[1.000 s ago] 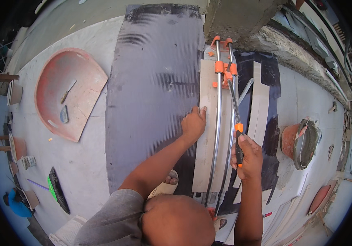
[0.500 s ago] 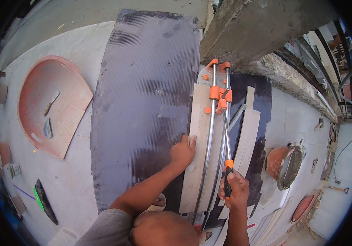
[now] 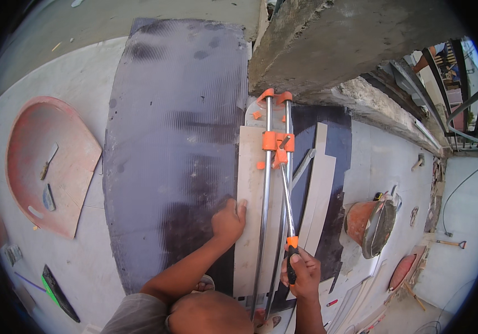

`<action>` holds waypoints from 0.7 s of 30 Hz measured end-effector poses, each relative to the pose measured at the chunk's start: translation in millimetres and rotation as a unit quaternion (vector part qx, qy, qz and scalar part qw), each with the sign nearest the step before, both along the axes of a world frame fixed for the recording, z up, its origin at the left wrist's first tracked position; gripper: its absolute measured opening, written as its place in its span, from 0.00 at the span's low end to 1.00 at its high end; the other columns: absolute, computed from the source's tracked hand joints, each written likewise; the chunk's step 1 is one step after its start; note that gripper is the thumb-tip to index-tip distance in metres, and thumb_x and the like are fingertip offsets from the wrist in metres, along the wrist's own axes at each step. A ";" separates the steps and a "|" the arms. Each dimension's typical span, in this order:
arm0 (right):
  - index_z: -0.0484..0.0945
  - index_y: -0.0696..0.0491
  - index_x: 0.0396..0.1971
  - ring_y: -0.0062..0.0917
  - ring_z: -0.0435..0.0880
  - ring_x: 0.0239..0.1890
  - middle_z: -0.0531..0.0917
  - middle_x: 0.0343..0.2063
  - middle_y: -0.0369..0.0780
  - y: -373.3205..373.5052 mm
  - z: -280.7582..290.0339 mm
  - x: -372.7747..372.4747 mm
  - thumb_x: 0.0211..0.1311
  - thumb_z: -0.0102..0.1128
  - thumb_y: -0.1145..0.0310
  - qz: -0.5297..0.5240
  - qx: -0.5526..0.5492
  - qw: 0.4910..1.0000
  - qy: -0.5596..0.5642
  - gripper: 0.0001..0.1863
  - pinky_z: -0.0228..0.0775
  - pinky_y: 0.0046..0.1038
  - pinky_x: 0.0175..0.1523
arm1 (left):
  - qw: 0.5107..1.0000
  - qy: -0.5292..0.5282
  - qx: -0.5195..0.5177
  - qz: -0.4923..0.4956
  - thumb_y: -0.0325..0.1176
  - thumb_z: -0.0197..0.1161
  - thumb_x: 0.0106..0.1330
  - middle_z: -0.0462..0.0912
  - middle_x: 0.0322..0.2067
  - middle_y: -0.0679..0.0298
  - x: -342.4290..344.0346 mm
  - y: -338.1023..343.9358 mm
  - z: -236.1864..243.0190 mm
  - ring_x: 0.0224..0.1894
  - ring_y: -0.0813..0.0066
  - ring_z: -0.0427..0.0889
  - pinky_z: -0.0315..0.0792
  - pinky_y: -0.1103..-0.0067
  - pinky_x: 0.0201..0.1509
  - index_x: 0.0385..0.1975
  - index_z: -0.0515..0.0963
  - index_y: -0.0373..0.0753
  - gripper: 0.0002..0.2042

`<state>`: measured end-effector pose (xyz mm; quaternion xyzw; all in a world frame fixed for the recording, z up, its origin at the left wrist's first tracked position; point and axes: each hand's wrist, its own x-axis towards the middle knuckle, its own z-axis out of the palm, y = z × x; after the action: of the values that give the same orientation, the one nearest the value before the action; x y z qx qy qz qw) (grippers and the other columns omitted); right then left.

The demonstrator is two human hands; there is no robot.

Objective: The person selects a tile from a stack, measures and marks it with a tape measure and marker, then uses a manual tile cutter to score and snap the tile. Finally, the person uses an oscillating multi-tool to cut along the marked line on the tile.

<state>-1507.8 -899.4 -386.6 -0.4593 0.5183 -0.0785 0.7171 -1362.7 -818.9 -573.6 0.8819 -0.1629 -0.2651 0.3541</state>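
A manual tile cutter (image 3: 270, 141) with two chrome rails and orange fittings lies lengthwise in the middle. Under its rails sits a long beige tile (image 3: 248, 183). My left hand (image 3: 229, 222) is closed at the tile's left edge, its thumb along the top and the other fingers partly hidden. My right hand (image 3: 304, 271) is wrapped round the black-and-orange grip of the cutter's lever handle (image 3: 289, 209). That handle slants up to the orange carriage, which stands near the far end of the rails. Right of the cutter, its metal side arm (image 3: 304, 168) sticks out over a dark sheet.
A ribbed dark plastic sheet (image 3: 177, 111) spreads on the left. Cut tile strips (image 3: 318, 189) lie right of the cutter. A reddish basin (image 3: 55, 133) holds small tools at far left; an orange bucket (image 3: 358, 222) stands at right. A concrete block (image 3: 333, 50) rises beyond the cutter.
The view has shifted, so the scene sits farther left and slightly lower. Both hands keep their holds, and the carriage stays near the far end of the rails.
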 end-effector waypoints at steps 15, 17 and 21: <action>0.75 0.63 0.53 0.16 0.69 0.13 0.77 0.19 0.38 2.4 2.2 5.3 0.70 0.53 0.67 -0.008 0.035 0.999 0.009 0.18 0.61 0.20 0.17 | 1.000 0.017 -0.010 -0.015 0.45 0.55 0.69 0.78 0.21 0.45 2.3 2.8 -0.7 0.25 0.40 0.79 0.71 0.53 0.32 0.28 0.71 0.35 0.17; 0.74 0.62 0.55 0.16 0.70 0.14 0.77 0.20 0.37 5.4 -0.2 2.9 0.70 0.53 0.67 -0.004 0.036 0.999 0.004 0.19 0.62 0.20 0.18 | 1.000 0.016 -0.008 -0.016 0.44 0.56 0.69 0.78 0.21 0.45 2.2 2.4 0.5 0.25 0.40 0.79 0.71 0.54 0.32 0.28 0.71 0.35 0.17; 0.67 0.63 0.62 0.15 0.71 0.15 0.79 0.24 0.38 3.2 15.3 21.4 0.72 0.51 0.65 0.045 -0.006 0.994 0.104 0.24 0.65 0.19 0.20 | 1.000 -0.005 -0.018 -0.008 0.44 0.57 0.69 0.76 0.18 0.46 2.4 3.5 -0.6 0.22 0.41 0.78 0.70 0.55 0.28 0.27 0.70 0.35 0.17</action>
<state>-1486.4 -896.3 -371.3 -0.4924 0.5684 -0.0013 0.6592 -1360.3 -815.4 -574.2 0.8753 -0.1765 -0.2604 0.3673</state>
